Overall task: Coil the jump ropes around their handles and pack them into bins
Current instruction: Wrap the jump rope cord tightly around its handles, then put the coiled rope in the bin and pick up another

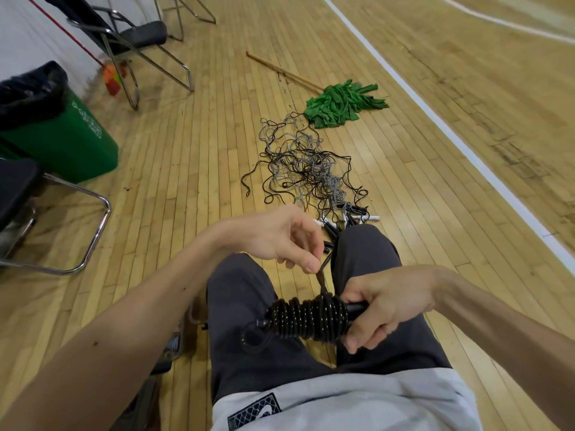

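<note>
- Person is sitting, knees in dark trousers [249,306] pointing out over the wood floor [186,169]; everything is happening over the lap.
- Coiled jump rope [308,317] is lying crosswise above the thighs, black cord with pale flecks, wound in many tight turns round its handles. A small loop is hanging loose at the left end.
- Right hand [385,303] is gripping the bare handle end [357,307] sticking out of the coil, fingers curled round it, thumb underneath.
- Left hand [280,237] is hovering just above the coil, thumb and forefinger pinching the short free tail [320,276] and pulling it up taut.
- Judging step: winding is nearly done, and the tail is needing a tuck or lock-off.
- Risk: if the pinch is letting go before the tail is secured, the last turns are likely springing loose and the coil unwinding.
- Risk: if the right grip is slackening, the turns could be sliding off the handle end.
- Risk: the loose left loop may be snagging other ropes once packed.
- Further out, the tangled pile of ropes [308,163] is lying on the floor just past the knees, its loose handles [351,217] nearest the person. None of it is coiled yet, so plenty is left.
- Green mop [342,102] is lying just beyond the pile, touching its far edge; it could be catching cords when ropes are being pulled out.
- Green bin [62,138] with a black liner is standing well apart at the left, beside chairs [133,42]. Cannot tell whether it is the packing bin.
</note>
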The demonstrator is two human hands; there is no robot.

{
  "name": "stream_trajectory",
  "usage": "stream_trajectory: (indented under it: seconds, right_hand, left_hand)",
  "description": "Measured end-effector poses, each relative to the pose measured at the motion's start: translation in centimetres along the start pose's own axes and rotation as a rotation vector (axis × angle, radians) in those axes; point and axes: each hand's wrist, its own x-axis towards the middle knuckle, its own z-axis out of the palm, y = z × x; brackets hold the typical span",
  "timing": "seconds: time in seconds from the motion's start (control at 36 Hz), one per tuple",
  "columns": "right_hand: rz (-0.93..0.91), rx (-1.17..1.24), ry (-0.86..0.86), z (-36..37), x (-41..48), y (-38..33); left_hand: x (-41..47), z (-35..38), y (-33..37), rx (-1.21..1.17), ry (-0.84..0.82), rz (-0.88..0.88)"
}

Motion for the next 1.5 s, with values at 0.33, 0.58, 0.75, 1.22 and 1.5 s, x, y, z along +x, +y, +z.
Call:
stream_trajectory:
  seconds: [0.33, 0.58, 0.75, 1.22, 1.5]
  right_hand:
    - [-0.380, 0.322, -0.022, -1.4, -0.6, 0.5]
    - [-0.414, 0.498, 0.293, -2.5, 0.7, 0.6]
    - [-0.253, 0.385, 0.573, -2.7, 3.7, -0.2]
    - [-0.003, -0.616, 0.596, -2.0, 25.8, -13.8]
    - [0.123, -0.699, 0.192, -6.7, 42.2, -11.1]
  left_hand:
    - [0.0, 2.4, -3.2, -0.328, 0.301, 0.134]
    - [0.9, 4.5, -3.5, -0.599, 0.667, -0.041]
    - [0.7, 5.4, -5.3, -0.667, 0.725, -0.091]
    - [-13.0, -0.7, -20.6, -1.009, 1.205, -0.284]
    - [-11.9, -1.2, -36.8, -1.232, 1.290, -0.567]
